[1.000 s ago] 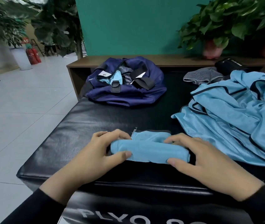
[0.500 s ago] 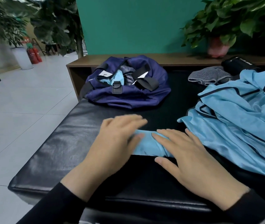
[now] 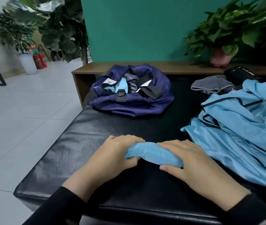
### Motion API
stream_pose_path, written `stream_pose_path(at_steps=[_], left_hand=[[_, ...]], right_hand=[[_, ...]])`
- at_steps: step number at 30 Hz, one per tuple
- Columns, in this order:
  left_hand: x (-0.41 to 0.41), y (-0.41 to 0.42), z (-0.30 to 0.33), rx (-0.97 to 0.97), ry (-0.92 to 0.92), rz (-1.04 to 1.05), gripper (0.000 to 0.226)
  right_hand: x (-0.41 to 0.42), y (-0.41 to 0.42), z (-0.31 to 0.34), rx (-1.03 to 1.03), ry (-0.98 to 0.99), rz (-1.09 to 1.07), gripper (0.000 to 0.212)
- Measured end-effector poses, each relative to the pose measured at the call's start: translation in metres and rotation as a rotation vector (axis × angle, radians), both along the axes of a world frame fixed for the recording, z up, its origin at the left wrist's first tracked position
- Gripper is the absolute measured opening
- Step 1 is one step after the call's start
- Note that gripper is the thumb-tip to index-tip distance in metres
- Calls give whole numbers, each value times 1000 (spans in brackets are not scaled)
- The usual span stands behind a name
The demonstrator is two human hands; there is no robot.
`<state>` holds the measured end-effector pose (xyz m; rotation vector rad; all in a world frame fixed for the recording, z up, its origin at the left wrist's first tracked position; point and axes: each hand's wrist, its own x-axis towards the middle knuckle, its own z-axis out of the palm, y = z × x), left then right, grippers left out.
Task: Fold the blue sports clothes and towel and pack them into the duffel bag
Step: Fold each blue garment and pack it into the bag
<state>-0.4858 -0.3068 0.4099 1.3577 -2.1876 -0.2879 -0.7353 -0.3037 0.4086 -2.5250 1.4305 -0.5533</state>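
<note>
A small light-blue cloth (image 3: 151, 154), rolled into a tight bundle, lies on the black padded box (image 3: 96, 143) in front of me. My left hand (image 3: 117, 153) grips its left end and my right hand (image 3: 185, 161) grips its right end, thumbs under the near side. A navy duffel bag (image 3: 132, 101) sits open at the far edge, with a blue garment (image 3: 120, 85) and grey lining showing inside. A heap of light-blue sports clothes with dark trim (image 3: 242, 127) lies unfolded to the right.
A grey knitted item (image 3: 211, 86) and a black cylinder (image 3: 239, 74) lie beyond the blue heap. A wooden shelf (image 3: 169, 69) with potted plants (image 3: 221, 34) runs along the teal wall. Tiled floor (image 3: 23, 119) drops away left of the box.
The flat folded blue cloth has been rolled away from me into a compact bundle. Both hands went from lying flat over it to gripping its ends.
</note>
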Motion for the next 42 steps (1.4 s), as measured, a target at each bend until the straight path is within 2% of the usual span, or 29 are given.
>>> stream_pose_path(at_steps=[2,5,7,8,9,11,13,15,18,20,22,25,29,32,35,37,38,40,42], left_hand=[[3,-2,-1,4,85,19,39],[7,-3,-6,-179,143,232,44],[1,9,6,-262,332,435,15],[-4,17,13,-206,469,481,10],[-10,23,17,-63,628,482,22],[-24,34,23,282,902,374,30],[-33,42,27,494,1067,228,31],[-33,43,31,589,1267,143,38],[-16,37,35,626,1527,237,41],[-5,30,34,656,1631,279,40],[4,25,36,694,1693,247,40],[11,21,42,691,1688,236,34],[15,10,41,605,1538,176,29],[15,-4,47,614,1471,167,29],[18,-32,54,625,1368,207,49],[25,-60,54,448,1246,306,62],[30,-77,50,279,1158,379,56],[45,-107,45,-38,1006,532,30],[60,-139,45,-259,860,622,11]], right_hand=[[6,2,-3,-69,-23,-14,50],[13,4,-1,-101,-129,-81,44],[16,5,2,-93,-235,-149,39],[17,6,4,-98,-280,-182,38],[21,8,5,-112,-314,-209,38],[33,13,8,-165,-352,-224,44],[54,17,11,-206,-334,-179,49],[78,24,14,-232,-254,-104,52],[104,32,20,-188,-123,54,68],[111,31,29,-95,-229,68,71],[113,21,37,-18,-477,-36,59],[121,3,54,256,-659,-136,52],[137,-3,63,606,-917,-28,21],[141,-18,60,676,-1037,-44,18],[138,-42,62,709,-1156,-91,20],[131,-62,67,694,-1198,-120,20],[127,-73,71,667,-1204,-139,20],[116,-100,81,600,-1195,-165,21],[106,-130,93,562,-1169,-174,22]])
